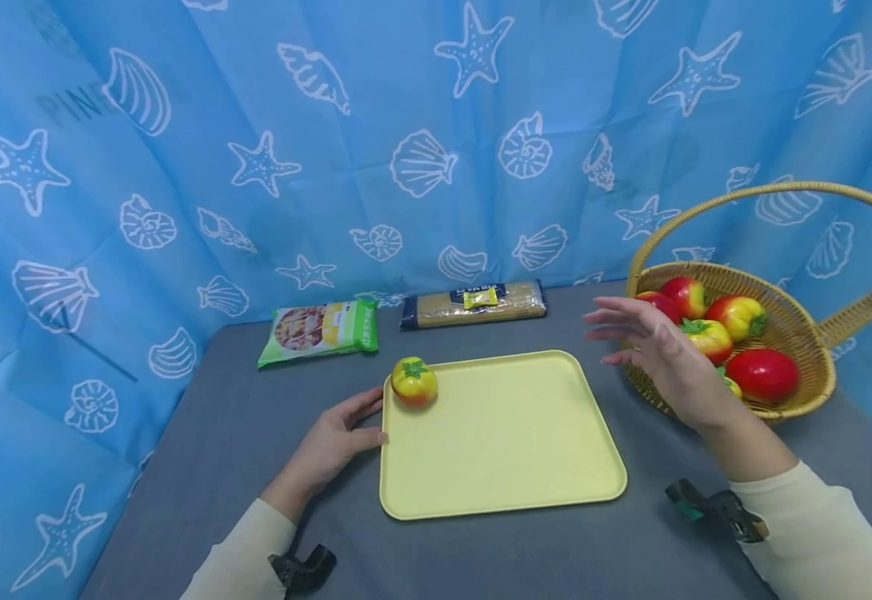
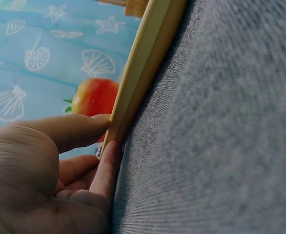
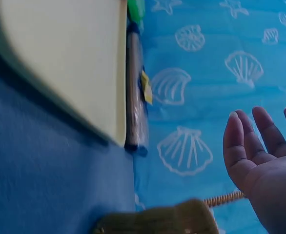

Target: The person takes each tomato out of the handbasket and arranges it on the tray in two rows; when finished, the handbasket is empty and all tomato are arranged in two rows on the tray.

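Touching the left edge of a yellow tray (image 1: 503, 442), the left hand (image 1: 334, 442) has its thumb and fingers loosely extended, with a gap between them along the rim. A red-and-yellow fruit (image 1: 414, 383) with a green top sits in the tray's far left corner. Raised near the wicker basket (image 1: 826, 392), the right hand (image 1: 664, 354) is held well open, its fingers stretched out and grasping nothing. More fruits (image 1: 764, 375) fill the basket, and behind the tray lie a green packet (image 1: 323, 329) and a long pack (image 1: 436, 308) with a small yellow sachet (image 1: 480, 297) on top
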Tool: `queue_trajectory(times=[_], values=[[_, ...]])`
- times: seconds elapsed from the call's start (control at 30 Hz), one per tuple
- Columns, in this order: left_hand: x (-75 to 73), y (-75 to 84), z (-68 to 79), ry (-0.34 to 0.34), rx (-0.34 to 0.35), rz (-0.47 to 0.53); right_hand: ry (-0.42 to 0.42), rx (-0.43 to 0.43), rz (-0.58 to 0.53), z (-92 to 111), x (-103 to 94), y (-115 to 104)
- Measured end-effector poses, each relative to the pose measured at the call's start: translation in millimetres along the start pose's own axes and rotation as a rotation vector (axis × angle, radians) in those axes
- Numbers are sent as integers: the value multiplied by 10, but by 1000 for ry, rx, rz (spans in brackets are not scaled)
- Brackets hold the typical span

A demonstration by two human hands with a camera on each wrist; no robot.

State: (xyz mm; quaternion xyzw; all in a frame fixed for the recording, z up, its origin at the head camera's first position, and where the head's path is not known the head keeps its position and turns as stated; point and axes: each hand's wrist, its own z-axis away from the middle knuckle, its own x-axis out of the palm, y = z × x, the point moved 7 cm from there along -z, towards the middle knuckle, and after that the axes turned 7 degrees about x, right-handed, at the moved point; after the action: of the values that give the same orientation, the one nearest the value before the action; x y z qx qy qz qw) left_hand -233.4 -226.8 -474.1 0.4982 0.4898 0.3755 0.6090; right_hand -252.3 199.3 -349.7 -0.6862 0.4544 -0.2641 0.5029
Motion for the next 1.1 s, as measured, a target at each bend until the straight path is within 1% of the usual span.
queue_trajectory(times=[0.23, 0.4, 0.47, 0.5, 0.63, 0.7, 0.8, 0.9, 0.97, 1.1], values=[[2, 33, 9, 18, -2, -9, 91, 7, -15, 57, -269, -47], [1, 30, 11, 8, 7, -27, 68, -82, -92, 107, -452, -108], [0, 21, 10, 5, 10, -26, 91, -94, -106, 136, -540, -98], [0, 15, 7, 3, 15, -27, 116, -91, -101, 153, -586, -85], [10, -9, -19, -6, 27, -34, 207, -48, -99, 228, -774, -34], [21, -4, -33, -17, 38, -36, 246, -25, -79, 267, -850, -23], [33, 4, -45, -27, 45, -36, 319, 30, -23, 320, -948, 26], [27, 2, -41, -23, 44, -45, 380, 74, 34, 362, -1024, 94], [14, -1, -33, -16, 43, -54, 408, 92, 66, 374, -1072, 140], [-19, 2, -7, -4, 38, -53, 436, 115, 85, 366, -1135, 203]])
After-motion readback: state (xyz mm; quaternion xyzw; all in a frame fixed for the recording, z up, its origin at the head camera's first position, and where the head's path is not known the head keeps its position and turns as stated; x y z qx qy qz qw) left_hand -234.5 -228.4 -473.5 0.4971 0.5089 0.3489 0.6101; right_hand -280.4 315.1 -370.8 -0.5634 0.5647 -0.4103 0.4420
